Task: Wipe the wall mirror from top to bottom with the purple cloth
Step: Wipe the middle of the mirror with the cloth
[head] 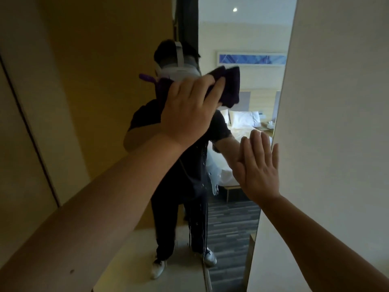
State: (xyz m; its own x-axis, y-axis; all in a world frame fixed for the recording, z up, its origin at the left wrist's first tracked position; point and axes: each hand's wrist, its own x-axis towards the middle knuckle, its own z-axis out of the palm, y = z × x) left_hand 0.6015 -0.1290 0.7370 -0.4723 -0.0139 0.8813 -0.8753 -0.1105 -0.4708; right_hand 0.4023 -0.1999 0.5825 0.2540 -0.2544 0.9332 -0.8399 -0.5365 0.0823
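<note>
- Pressing the purple cloth [227,85] against the wall mirror [242,34] with my left hand [189,110], centre of the frame; my fingers curl over the bunched fabric and grip it.
- My right hand [256,165], lower right of centre, lies flat with fingers straight and together, at the mirror's right edge beside the pale wall [336,123]; it holds nothing; whether the palm touches the glass I cannot tell.
- The cloth sits in the upper-middle part of the glass; I judge most of the downward wipe remains undone.
- Water drips [202,161] streak the glass below the cloth, centre of the frame.
- Risks, as I judge them: the wadded cloth covers a narrow strip, so bands may be missed; the flat right hand may leave prints on the glass; drips could run ahead of the cloth and dry as streaks.
</note>
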